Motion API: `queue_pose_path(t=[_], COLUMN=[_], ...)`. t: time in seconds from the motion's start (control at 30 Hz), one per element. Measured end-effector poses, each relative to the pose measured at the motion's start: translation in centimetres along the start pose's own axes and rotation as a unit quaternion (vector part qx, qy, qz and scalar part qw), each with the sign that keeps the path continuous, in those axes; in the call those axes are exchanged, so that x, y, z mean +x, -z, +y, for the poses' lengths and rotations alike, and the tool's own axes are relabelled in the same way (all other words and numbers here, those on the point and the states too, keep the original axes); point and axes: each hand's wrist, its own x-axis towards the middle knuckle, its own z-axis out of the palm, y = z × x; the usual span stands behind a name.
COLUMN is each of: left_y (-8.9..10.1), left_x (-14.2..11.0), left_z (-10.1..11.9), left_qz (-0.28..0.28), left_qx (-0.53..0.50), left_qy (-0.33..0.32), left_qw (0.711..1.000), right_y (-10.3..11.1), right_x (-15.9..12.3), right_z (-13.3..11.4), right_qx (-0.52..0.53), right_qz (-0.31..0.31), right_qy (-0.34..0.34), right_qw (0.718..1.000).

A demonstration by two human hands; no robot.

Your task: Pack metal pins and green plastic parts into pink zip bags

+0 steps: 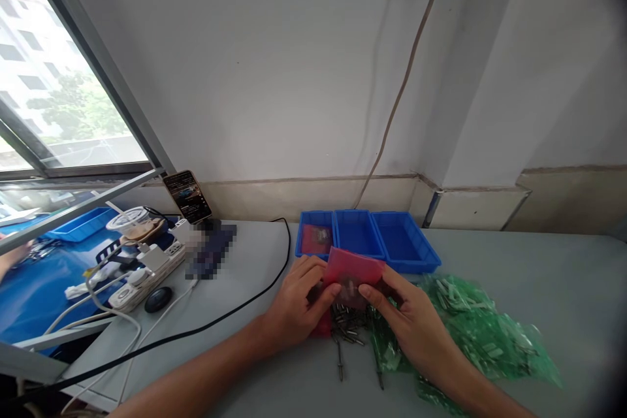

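Between my two hands is a small pink plastic bag (353,268), with small pieces faintly visible inside it. My left hand (304,297) pinches its left side, thumb in front. On the other side my right hand (404,307) grips it, thumb pressed to the front. Below the bag lies a pile of small metal pins (349,325) on the table. A bit of red plastic (322,326) shows under my left hand. Beside and behind my right forearm spread green plastic bags (490,333) with small parts inside.
Three joined blue bins (360,235) stand by the wall; the left one holds a pink bag (316,240). A black cable (215,325) crosses the table. To the left are a power strip (147,274), a black mouse (158,299) and a propped phone (187,196).
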Motion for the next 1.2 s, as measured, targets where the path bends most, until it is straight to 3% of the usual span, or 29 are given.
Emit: queue_pose_path(t=[0.27,0.7,0.97,1.2], left_y=[-0.1,-0.1,0.1,0.3], left_x=[0.0,-0.2,-0.4,-0.3], left_z=[-0.1,-0.1,-0.2,-0.2], left_qz=[0.005,0.026,0.024,0.021], left_qx=[0.019,0.032,0.035,0.047], left_qy=[-0.005,-0.041,-0.058,-0.109], left_qw=[1.000,0.998,0.997,0.993], right_y=[0.0,-0.1,-0.2,0.0], right_x=[0.1,-0.1,0.0,0.1], right_z=[-0.1,0.1,0.7,1.2], right_qx=[-0.018,0.022,0.045,0.074], right_qz=[0.012,0.020,0.060,0.082], right_qy=[0.016,-0.036,-0.041,-0.063], right_qw=[1.000,0.999,0.996,0.992])
